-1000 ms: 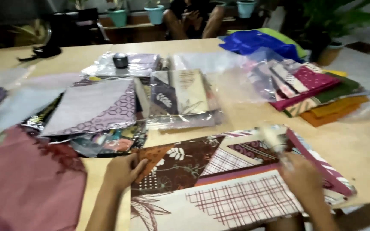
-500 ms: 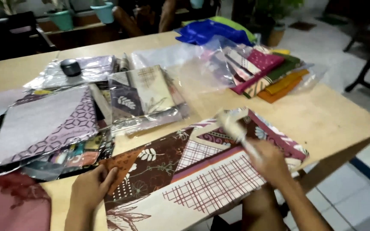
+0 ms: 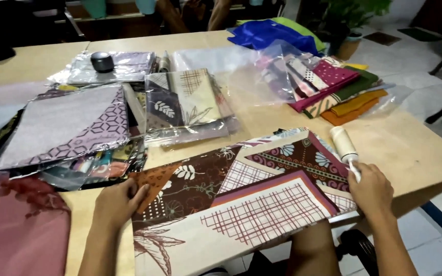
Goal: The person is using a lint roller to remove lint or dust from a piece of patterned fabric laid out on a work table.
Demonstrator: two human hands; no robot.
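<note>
Right hand [image 3: 370, 190] is closed round the handle of a lint roller [image 3: 345, 145], whose white roll sits on the far right corner of the folded patterned cloth [image 3: 241, 199]. That cloth lies at the near edge of the wooden desk [image 3: 415, 153], w/ brown leaf print, cream check and maroon bands, its near end hanging a bit over the edge. Left hand [image 3: 118, 202] lies flat on the cloth's left edge, fingers bent over an orange-brown corner, pressing rather than gripping. Just beyond the cloth sits a bagged cream-and-brown fabric [image 3: 188, 102] in clear plastic, and left of it a grey-purple geometric piece [image 3: 65, 125] on top of a messy pile of wrapped fabrics. A small dark round object [image 3: 102, 61] rests on another plastic-wrapped pack further back. Far right, a stack of folded fabrics [image 3: 333, 89] in pink, green & orange, partly under a loose clear bag, w/ blue cloth [image 3: 269, 33] behind. A dusty-pink cloth [image 3: 19, 225] sits at near left. Another person's arms [image 3: 190, 13] show past the far edge of the desk.
</note>
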